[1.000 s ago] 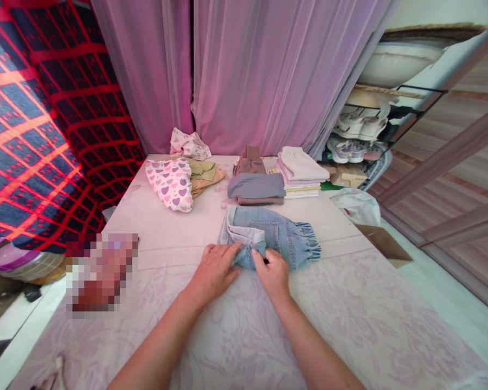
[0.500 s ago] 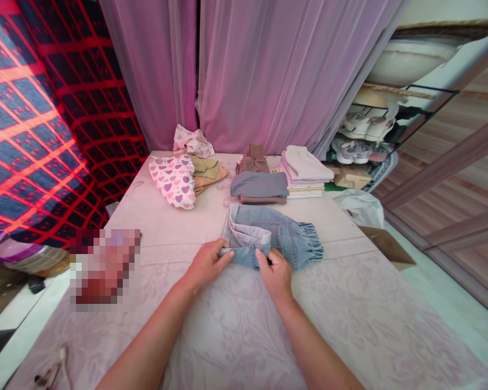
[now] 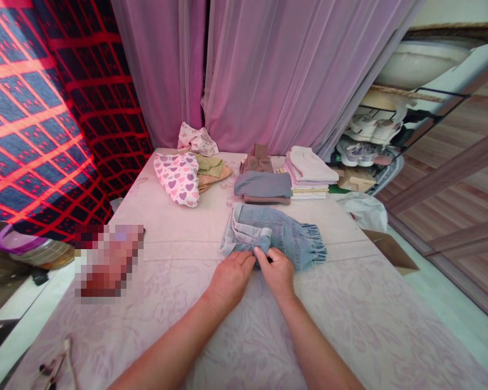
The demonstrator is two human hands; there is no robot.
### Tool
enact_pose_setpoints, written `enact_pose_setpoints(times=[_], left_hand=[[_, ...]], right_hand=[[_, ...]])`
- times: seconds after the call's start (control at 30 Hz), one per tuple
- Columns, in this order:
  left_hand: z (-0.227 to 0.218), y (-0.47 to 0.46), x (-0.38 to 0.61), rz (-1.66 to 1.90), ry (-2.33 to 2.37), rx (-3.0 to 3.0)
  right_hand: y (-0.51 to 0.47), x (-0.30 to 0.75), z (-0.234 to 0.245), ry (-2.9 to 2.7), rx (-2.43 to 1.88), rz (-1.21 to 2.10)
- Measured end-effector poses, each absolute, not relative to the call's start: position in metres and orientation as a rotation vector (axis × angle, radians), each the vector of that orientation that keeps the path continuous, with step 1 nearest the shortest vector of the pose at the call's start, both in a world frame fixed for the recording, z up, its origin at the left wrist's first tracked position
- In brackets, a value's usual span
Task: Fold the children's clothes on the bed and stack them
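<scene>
Folded light-blue jeans (image 3: 295,241) lie flat in front of me, a gathered cuff pointing right and the paler waistband side toward the left. My left hand (image 3: 232,277) is closed on their near edge, its fingertips hidden in the denim. Right beside it, my right hand (image 3: 278,272) pinches the waistband with thumb and fingers. The two hands almost touch. Just beyond the jeans sits a folded grey garment (image 3: 262,185) on top of a brown one.
The cloth-covered surface (image 3: 329,325) carries a folded white pile (image 3: 311,165) at the back right and a heart-print cloth (image 3: 179,179) at the back left. A blurred-out reddish object (image 3: 111,262) and a cable (image 3: 69,360) lie left. A shoe rack (image 3: 415,116) stands right.
My left hand has slid right along the waistband, up close to the right hand. The left corner of the waistband is released. My right hand keeps its hold.
</scene>
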State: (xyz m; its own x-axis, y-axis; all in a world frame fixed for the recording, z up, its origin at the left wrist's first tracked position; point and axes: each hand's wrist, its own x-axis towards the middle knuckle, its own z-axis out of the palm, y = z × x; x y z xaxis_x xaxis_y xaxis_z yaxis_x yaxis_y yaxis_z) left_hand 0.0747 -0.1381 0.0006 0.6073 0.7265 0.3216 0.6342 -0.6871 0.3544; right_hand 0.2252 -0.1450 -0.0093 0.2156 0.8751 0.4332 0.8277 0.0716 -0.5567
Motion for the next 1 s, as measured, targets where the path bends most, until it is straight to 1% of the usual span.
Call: enact_pose_setpoints(times=[0.13, 0.3, 0.4, 0.5, 0.73, 1.0], left_hand=[[-0.010, -0.138, 0.076, 0.610, 1.176, 2.623], [-0.011, -0.139, 0.075, 0.585, 1.177, 2.663], [-0.011, -0.140, 0.075, 0.603, 1.172, 2.649], [-0.011, -0.140, 0.075, 0.638, 1.190, 2.626], [-0.017, -0.140, 0.077, 0.720, 1.259, 2.572], [-0.020, -0.140, 0.079, 0.636, 1.286, 2.627]], right_hand=[[-0.136, 0.244, -0.005, -1.581, -1.703, 0.278], [-0.103, 0.272, -0.002, -1.548, -1.744, 0.556], [-0.087, 0.279, 0.007, -1.736, -1.697, 0.700], [-0.083, 0.280, 0.026, -1.933, -1.524, 0.768], [-0.090, 0.269, 0.078, -2.193, -1.276, 0.752], [-0.068, 0.243, 0.085, -2.585, -1.239, 0.470]])
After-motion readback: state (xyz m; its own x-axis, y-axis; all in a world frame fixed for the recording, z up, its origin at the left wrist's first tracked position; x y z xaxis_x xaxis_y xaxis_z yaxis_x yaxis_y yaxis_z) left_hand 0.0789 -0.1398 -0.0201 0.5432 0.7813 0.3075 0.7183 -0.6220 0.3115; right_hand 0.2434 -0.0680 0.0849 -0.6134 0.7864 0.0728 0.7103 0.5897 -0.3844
